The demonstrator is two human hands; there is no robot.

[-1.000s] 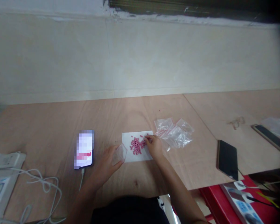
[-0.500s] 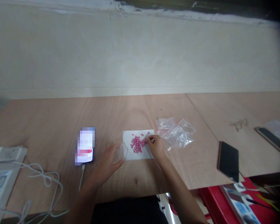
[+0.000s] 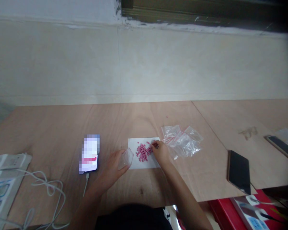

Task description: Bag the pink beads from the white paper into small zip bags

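Observation:
A white sheet of paper [image 3: 133,164] lies on the wooden table, with a pile of small pink beads [image 3: 142,152] on it. At the sheet's left edge, my left hand [image 3: 116,163] grips a small clear plastic bag [image 3: 127,157], its mouth held spread towards the beads. My right hand [image 3: 160,151] is over the sheet's right edge, thumb and forefinger pinched together beside the pile. Whatever lies between those fingertips is too small to make out.
Several clear zip bags [image 3: 182,142] with red strips lie right of the paper. A lit phone [image 3: 90,155] on a cable is at left, near a white power strip [image 3: 12,179]. Dark phones [image 3: 239,171] and rubber bands [image 3: 248,132] are at right. A red stool [image 3: 222,210] stands below the table's edge.
The whole view has shifted slightly, so everything appears a little lower. Both hands keep nearly the same places over the paper, with the bag still in my left hand.

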